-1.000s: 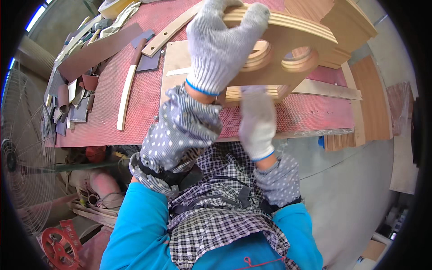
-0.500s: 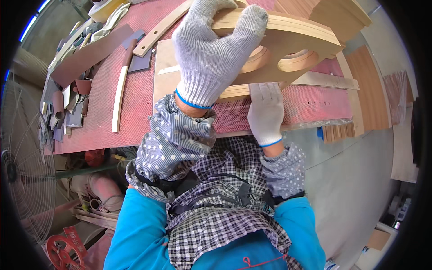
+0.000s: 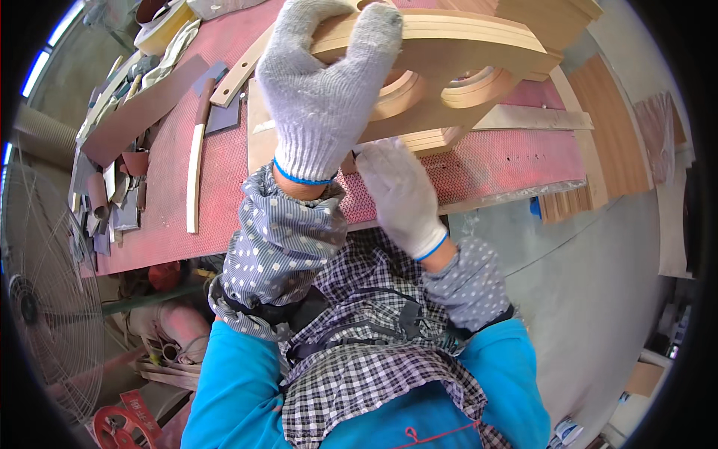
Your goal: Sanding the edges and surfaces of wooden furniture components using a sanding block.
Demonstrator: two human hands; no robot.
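- Left hand, in a pale knit glove: part-closed over the upper edge of the wooden piece; thumb on the near side, fingers curled round the far side. Firm hold.
- Wooden piece: curved, layered, 2 rounded openings visible below its upper edge. It's over the table, right of the left hand, near face tilted.
- Right hand, also gloved: at the piece's lower edge, fingers pointing up and left, fairly straight. Something small and dark shows by the fingertips; can't tell if it's gripped, or if the hand touches the wood.
- Flat board lies on the table, partly behind the left forearm.
- Left of that: wooden strip with holes, dark grey sheet, slim stick with brown upper part.
- Far left: long brown sheet above a pile of brown and grey scraps.
- Right: pale flat strip, running past the table's edge.
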